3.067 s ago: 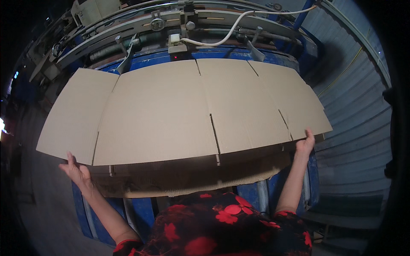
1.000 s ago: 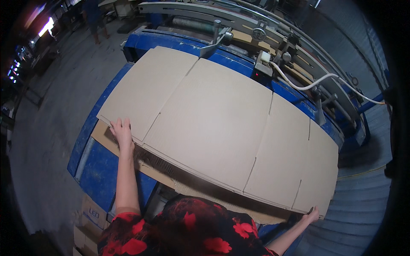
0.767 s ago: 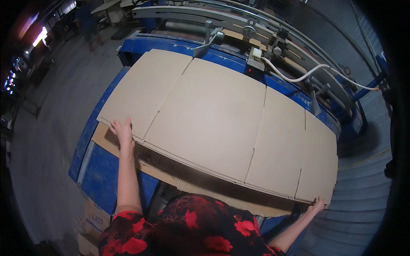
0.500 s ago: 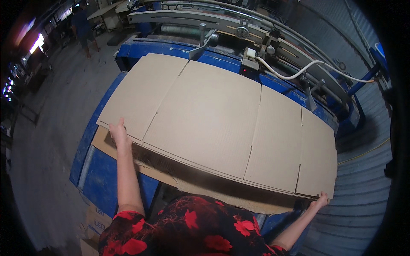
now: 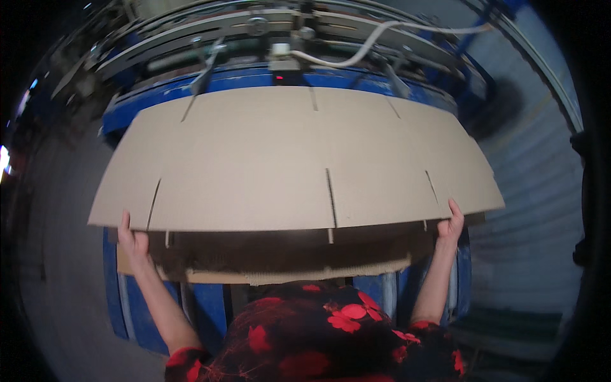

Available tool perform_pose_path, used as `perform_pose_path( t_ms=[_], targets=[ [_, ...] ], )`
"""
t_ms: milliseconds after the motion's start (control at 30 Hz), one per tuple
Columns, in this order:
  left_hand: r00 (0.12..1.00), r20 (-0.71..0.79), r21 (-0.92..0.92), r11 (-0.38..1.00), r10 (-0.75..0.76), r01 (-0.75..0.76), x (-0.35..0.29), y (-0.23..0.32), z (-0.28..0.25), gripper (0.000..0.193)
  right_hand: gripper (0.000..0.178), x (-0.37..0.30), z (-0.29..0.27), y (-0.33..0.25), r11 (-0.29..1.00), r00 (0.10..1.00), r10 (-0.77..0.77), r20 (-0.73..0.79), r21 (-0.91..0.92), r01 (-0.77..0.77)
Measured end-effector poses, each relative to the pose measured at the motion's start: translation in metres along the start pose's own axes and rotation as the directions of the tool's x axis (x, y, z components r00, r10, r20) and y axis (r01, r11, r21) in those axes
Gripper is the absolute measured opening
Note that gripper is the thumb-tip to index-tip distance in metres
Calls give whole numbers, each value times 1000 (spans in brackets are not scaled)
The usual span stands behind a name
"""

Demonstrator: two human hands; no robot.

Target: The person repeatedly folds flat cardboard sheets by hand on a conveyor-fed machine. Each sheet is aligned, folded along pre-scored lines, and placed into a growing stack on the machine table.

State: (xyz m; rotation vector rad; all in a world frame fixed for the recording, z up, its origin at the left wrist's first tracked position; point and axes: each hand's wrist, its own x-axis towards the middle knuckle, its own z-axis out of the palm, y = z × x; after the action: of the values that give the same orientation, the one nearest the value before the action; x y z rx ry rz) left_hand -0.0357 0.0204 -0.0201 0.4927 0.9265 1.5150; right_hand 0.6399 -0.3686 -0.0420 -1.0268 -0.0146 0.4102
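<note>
A wide tan cardboard sheet (image 5: 254, 159) with several slots cut into its near and far edges spans the middle of the view. My left hand (image 5: 132, 240) grips its near edge toward the left end, thumb on top and fingers hidden beneath. Toward the right end, my right hand (image 5: 450, 224) holds the same edge in the same way. The near edge is raised, with a dark gap under it. Below lies more cardboard (image 5: 267, 277), its ragged edge facing me.
Behind the sheet stands a blue machine (image 5: 235, 79) with rails, rollers and angled metal guides. A white cable (image 5: 356, 60) runs from a small box with a red light (image 5: 280, 75). Corrugated metal wall (image 5: 541, 210) rises on the right; grey floor (image 5: 63, 267) lies left.
My view has turned, and the machine now faces me squarely. The slots show differently along the sheet, and both hands grip farther in from its ends. Its near edge looks raised.
</note>
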Motion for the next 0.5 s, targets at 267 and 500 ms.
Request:
perform_pose_path(
  t_ms=[267,500],
  targets=[
    [904,412,511,792,113,-332,-96,-47,-19,35,42,-91,11,-14,489,837,-331,436,-679,548],
    [435,898,438,-34,70,-898,-84,-91,79,52,57,-74,60,14,-450,469,144,871,-365,815]
  ],
)
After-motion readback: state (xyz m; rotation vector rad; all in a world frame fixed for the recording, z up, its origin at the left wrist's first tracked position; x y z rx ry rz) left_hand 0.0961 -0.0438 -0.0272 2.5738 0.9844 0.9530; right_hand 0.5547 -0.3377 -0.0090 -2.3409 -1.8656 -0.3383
